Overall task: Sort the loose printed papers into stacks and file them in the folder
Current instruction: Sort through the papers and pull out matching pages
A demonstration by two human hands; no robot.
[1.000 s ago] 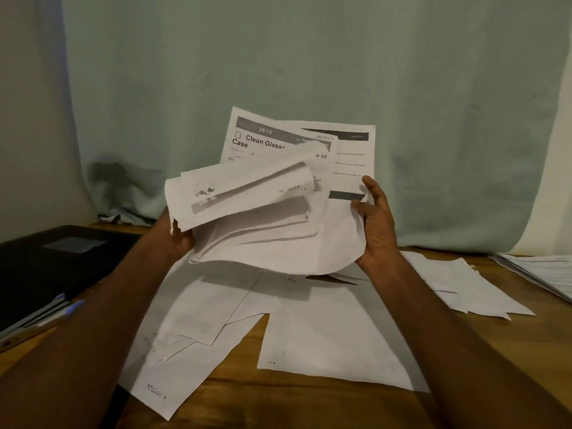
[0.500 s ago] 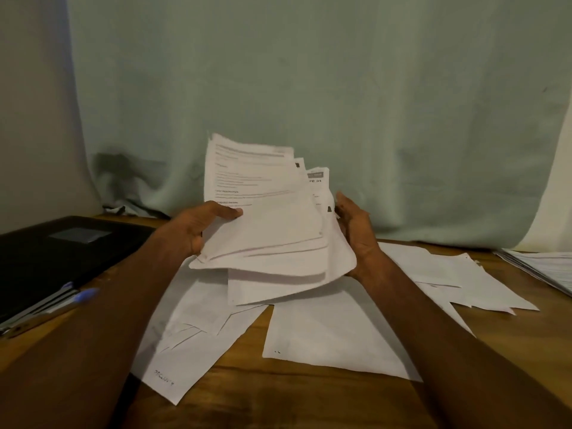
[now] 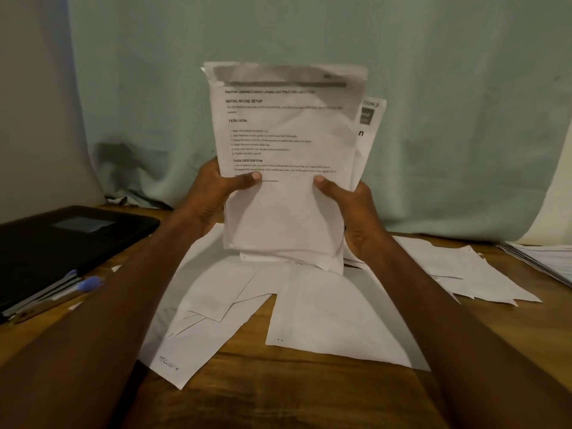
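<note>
I hold a bundle of printed papers (image 3: 288,150) upright above the wooden table (image 3: 294,394), its lower edge touching the sheets below. My left hand (image 3: 216,193) grips the bundle's left edge, thumb across the front page. My right hand (image 3: 349,205) grips the right edge the same way. The front page shows printed headings; sheets behind it stick out at the right. Several loose sheets (image 3: 334,317) lie face down on the table under the bundle. A black folder (image 3: 62,243) lies shut at the left.
A blue-capped pen (image 3: 83,286) lies by the folder's near edge. More loose sheets (image 3: 464,274) spread at the right, and another paper stack (image 3: 548,258) sits at the far right edge. A pale green curtain (image 3: 309,41) hangs behind the table.
The fanned, drooping papers have been gathered into one upright bundle. Both hands moved to its side edges with thumbs on the front page.
</note>
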